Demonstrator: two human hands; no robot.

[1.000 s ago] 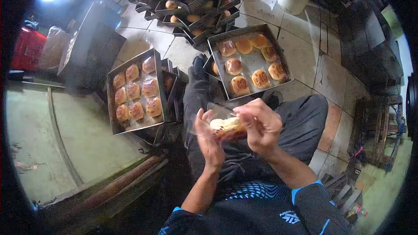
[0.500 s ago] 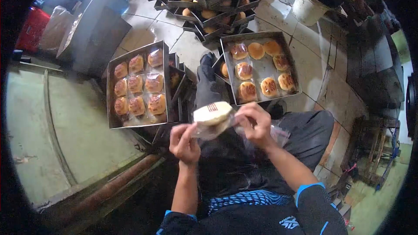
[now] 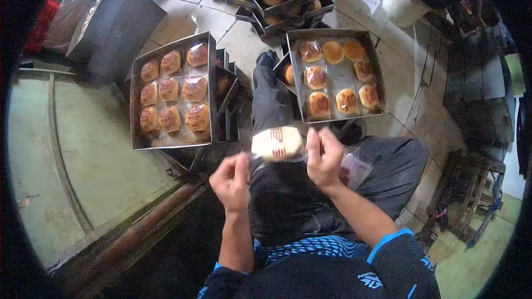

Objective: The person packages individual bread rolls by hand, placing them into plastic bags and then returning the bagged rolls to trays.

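Note:
A pale bun in clear plastic (image 3: 277, 143) with reddish print hangs between my hands, above my lap. My left hand (image 3: 231, 180) is closed on the left end of its wrapper. At the other end my right hand (image 3: 326, 158) pinches the plastic, thumb up. Clear printed wrappers (image 3: 354, 170) lie on my right thigh, partly behind my right hand. Ahead on the left, a tray (image 3: 173, 147) holds several wrapped buns in rows. The right tray (image 3: 344, 117) holds several more buns, most of them wrapped; two at its back look bare.
Stacked metal trays with buns (image 3: 277, 8) stand at the back centre. A white bucket (image 3: 402, 6) is at the back right, near a person's dark clothing. A green panel (image 3: 88, 155) lies at left; a wooden stool (image 3: 476, 199) stands at right.
The bun has turned so that its printed face shows more fully, and the wrapper is drawn out between my hands. Both trays appear slightly shifted as the view moved.

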